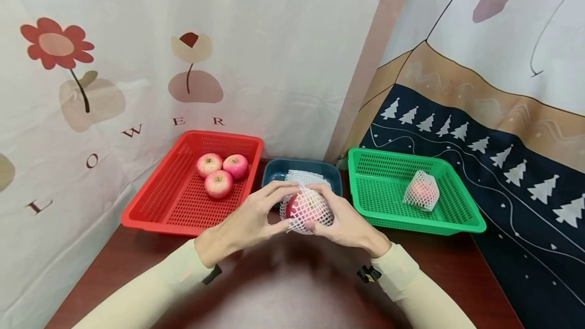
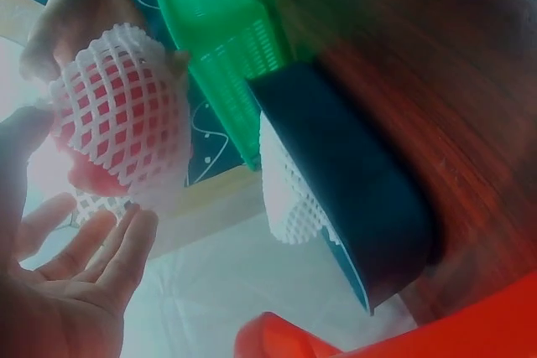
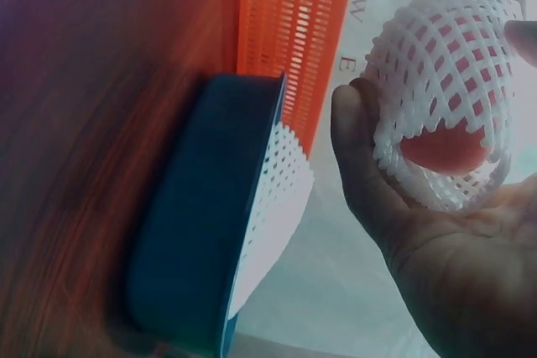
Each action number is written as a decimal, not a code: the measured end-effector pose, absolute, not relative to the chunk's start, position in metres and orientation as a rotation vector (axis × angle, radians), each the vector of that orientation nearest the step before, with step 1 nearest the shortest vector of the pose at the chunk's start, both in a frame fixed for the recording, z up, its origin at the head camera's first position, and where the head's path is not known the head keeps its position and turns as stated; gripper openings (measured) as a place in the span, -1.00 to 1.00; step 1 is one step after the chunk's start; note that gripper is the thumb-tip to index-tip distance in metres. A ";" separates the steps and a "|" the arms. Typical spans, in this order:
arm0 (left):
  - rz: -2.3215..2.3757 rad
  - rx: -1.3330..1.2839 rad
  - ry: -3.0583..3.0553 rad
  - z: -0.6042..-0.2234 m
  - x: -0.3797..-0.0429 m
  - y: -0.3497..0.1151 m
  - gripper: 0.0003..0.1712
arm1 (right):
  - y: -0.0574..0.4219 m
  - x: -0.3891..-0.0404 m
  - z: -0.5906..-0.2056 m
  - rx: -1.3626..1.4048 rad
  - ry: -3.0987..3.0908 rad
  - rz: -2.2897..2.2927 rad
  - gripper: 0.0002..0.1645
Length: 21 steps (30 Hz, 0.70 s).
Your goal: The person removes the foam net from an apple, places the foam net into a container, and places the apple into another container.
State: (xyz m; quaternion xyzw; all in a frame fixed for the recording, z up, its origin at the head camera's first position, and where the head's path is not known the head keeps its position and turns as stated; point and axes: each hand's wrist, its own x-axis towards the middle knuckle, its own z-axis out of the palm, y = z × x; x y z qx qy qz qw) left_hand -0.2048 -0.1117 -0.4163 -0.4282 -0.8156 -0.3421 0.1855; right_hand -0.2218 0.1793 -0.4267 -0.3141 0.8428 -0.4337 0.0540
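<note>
Both hands are at a red apple point(image 1: 290, 206) partly covered by a white foam net point(image 1: 315, 212), held up over the front of the blue tray. The left hand point(image 1: 256, 217) holds it from the left, fingers over the top and thumb low near the net's edge. On the other side the right hand point(image 1: 345, 220) grips it, fingers on top and thumb across the front of the net. Bare red skin shows at a gap in the net in both wrist views. Behind, more white foam nets point(image 3: 281, 207) lie in the blue tray point(image 1: 335, 174).
A red basket point(image 1: 160, 202) at the left holds three bare apples point(image 1: 218, 184). To the right, a green basket point(image 1: 379, 192) contains one netted apple point(image 1: 421, 192). They stand on a dark red-brown table point(image 1: 146, 268), with printed curtains point(image 1: 283, 65) behind.
</note>
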 end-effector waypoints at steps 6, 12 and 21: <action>-0.950 -1.224 -2.273 -0.417 -0.203 -0.110 -0.14 | 0.177 -0.219 -0.427 -0.952 2.526 -1.294 0.01; -0.952 -1.239 -2.291 -0.417 -0.201 -0.110 -0.13 | 0.178 -0.220 -0.426 -0.978 2.507 -1.283 0.17; -0.955 -1.288 -2.297 -0.419 -0.201 -0.107 -0.09 | 0.182 -0.221 -0.427 -1.001 2.515 -1.327 0.22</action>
